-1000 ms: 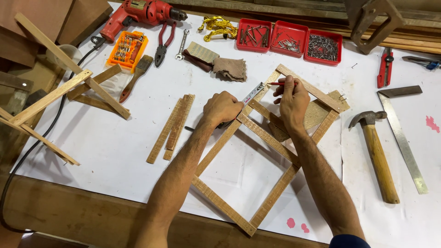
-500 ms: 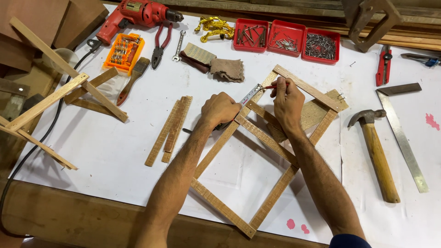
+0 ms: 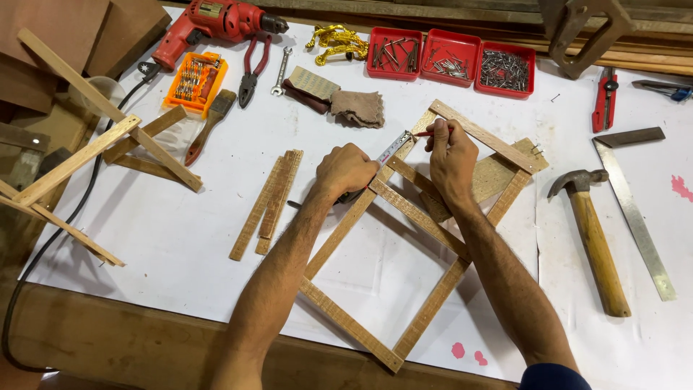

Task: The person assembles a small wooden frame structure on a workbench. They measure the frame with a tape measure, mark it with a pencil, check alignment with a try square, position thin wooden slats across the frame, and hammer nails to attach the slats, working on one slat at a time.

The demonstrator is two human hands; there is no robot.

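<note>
A square wooden frame (image 3: 375,289) lies tilted like a diamond on the white-covered bench, with a diagonal slat across it. My left hand (image 3: 345,170) is closed over a tape measure body on the frame's left side, and the tape blade (image 3: 394,149) runs up toward the top corner. My right hand (image 3: 450,155) pinches a red pencil (image 3: 423,133) with its tip at the end of the blade, on the frame's upper slat. A flat wooden piece (image 3: 498,173) lies under the frame's right corner.
Loose slats (image 3: 271,198) lie left of the frame. A hammer (image 3: 595,235) and a steel square (image 3: 635,209) lie to the right. Behind are red trays of nails (image 3: 451,54), a red drill (image 3: 216,22), pliers (image 3: 253,68), a brush (image 3: 209,123), cloth (image 3: 357,107). A wooden trestle (image 3: 79,152) stands at the left.
Both hands stay on the frame; the right hand with the pencil has shifted slightly along the top slat near the tape's end. The view has drifted a little.
</note>
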